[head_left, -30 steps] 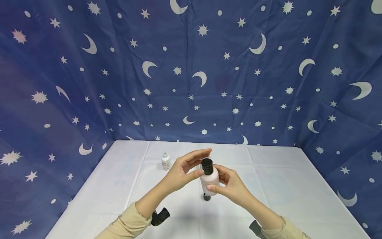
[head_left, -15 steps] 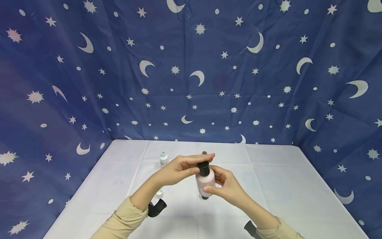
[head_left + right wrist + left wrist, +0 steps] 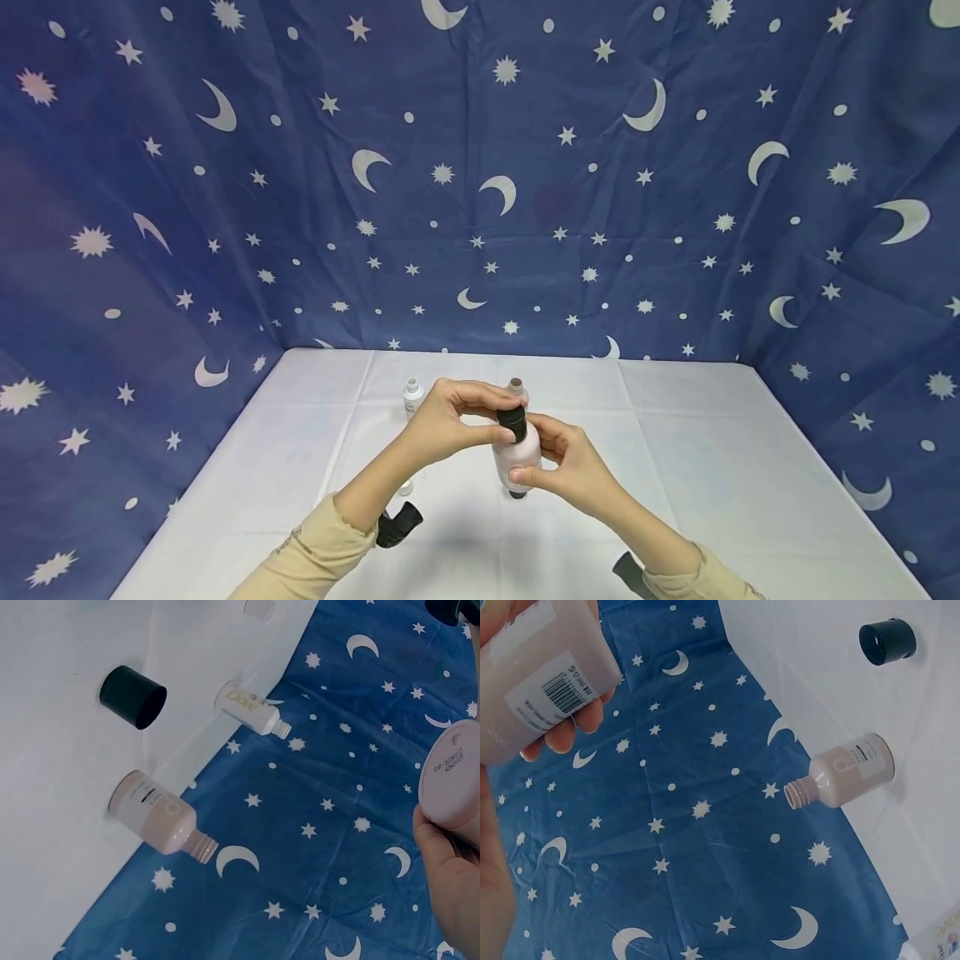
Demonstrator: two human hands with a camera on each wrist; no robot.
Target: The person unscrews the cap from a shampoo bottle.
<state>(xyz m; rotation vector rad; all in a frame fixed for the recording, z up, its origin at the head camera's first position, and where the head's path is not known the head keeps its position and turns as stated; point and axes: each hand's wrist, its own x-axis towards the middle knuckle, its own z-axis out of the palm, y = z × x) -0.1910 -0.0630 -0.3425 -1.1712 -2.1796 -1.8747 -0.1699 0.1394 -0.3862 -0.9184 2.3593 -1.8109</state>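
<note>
My right hand point(image 3: 573, 468) holds a pink lotion bottle point(image 3: 516, 460) by its body, above the table and roughly upright. Over its top, my left hand point(image 3: 447, 427) grips the black cap point(image 3: 512, 421) between thumb and fingers. In the left wrist view, a barcode label shows on the held bottle point(image 3: 555, 690). Behind it stands a second pink bottle point(image 3: 855, 771), uncapped, its threaded neck bare. A loose black cap point(image 3: 131, 697) lies on the table, mostly hidden below the held bottle in the head view.
An uncapped white Dove bottle point(image 3: 247, 709) stands at the back left of the white table point(image 3: 697, 467). A small white cap point(image 3: 406, 488) lies near my left forearm. Blue star-patterned cloth point(image 3: 480, 208) walls in the back and sides.
My left hand has come down onto the cap, its fingers going from stretched above it to bent around it. The bottle has shifted slightly left and stays in my right hand.
</note>
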